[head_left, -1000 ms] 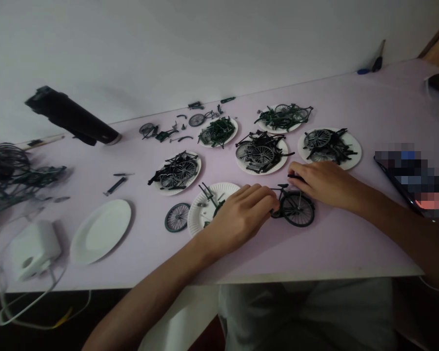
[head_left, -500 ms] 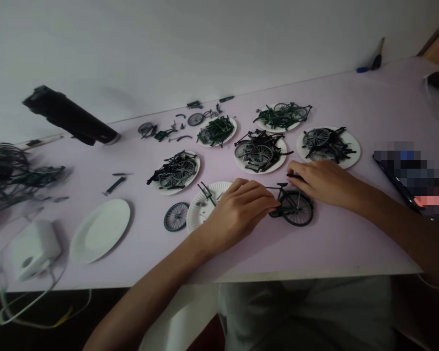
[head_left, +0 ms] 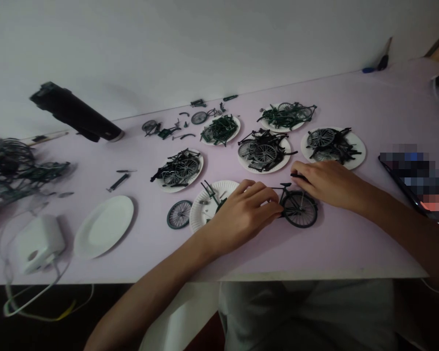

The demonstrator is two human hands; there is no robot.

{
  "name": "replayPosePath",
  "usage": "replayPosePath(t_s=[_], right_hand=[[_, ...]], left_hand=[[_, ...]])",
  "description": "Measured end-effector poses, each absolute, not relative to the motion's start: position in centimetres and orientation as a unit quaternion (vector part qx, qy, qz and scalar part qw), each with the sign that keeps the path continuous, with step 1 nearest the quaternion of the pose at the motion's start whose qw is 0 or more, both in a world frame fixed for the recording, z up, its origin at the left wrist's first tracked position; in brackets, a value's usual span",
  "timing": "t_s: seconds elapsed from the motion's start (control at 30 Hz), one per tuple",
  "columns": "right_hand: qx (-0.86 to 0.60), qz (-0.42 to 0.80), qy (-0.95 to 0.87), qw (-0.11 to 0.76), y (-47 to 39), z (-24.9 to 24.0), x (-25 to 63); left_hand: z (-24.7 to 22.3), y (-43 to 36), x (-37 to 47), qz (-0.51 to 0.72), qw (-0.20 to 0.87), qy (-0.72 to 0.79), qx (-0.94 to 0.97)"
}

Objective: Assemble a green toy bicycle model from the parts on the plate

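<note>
My left hand [head_left: 247, 214] is closed on a small model bicycle [head_left: 300, 209], its fingers over the frame; the rear wheel and saddle show to the right of the fingertips. My right hand [head_left: 318, 181] pinches a small dark part [head_left: 296, 175] just above the bicycle's rear wheel. Partly under my left hand lies a white paper plate [head_left: 197, 212] with a green forked piece and small bits on it. Beside that plate a loose spoked wheel [head_left: 179, 214] rests on the table.
Plates heaped with bicycle parts, such as one [head_left: 358, 148] at the right, stand behind my hands. A bare plate [head_left: 104, 226], a white adapter [head_left: 42, 241] with cables and a tangle of parts [head_left: 10, 165] are at left. A phone [head_left: 402, 185] lies at right.
The whole view has shifted slightly, so things appear a little further right. My hands keep nearly the same places on the bicycle and the small part.
</note>
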State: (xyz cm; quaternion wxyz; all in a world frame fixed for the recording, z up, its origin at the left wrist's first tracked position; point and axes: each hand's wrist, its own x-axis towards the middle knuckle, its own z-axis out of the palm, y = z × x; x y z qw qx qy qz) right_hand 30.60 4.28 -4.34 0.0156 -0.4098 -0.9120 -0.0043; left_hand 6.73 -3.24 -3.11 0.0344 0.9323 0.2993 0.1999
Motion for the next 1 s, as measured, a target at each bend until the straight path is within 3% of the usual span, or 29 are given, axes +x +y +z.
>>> replayPosePath(t_s=[0.33,1.0], right_hand=[[-0.415,-0.004,-0.910,0.013,4.29,-4.33,30.72],[-0.391,-0.041,-0.919,0.037,3.96,-4.40,30.87]], left_hand=[[-3.50,-2.28,6.41,0.189,0.096,0.338,0.917],[-3.66,-2.33,6.27,0.194,0.084,0.329,0.921]])
